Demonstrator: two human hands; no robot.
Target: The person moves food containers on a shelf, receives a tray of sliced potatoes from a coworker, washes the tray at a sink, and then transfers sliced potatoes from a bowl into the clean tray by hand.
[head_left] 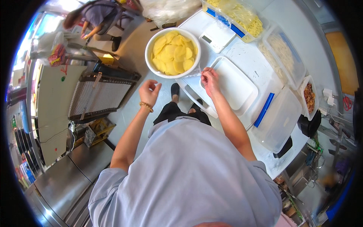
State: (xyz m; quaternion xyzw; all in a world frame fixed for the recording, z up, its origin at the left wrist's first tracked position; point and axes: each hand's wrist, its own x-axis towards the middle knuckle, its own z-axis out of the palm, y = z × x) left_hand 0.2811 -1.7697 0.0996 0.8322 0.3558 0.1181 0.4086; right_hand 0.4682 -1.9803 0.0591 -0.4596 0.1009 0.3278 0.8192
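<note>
My left hand point(149, 92), a beaded bracelet on its wrist, hovers over the floor at the left. Its fingers are loosely curled, with a gap between thumb and fingertips and nothing in them. My right hand point(210, 79) is closed in a pinch at the left edge of a shallow white tray point(236, 89). Some clear plastic shows beside its fingertips; whether they grip it I cannot make out. Ahead, between and beyond both hands, a round white bowl point(172, 76) is full of thin yellow slices point(174, 55), which look like potato.
On the white table are a white scale point(217, 39), a bin of yellow noodles point(251, 26), a lidded container point(285, 53), a clear lid point(278, 119) with a blue strip, and a dish of reddish-brown food point(309, 97). A person point(99, 17) bends at the far left.
</note>
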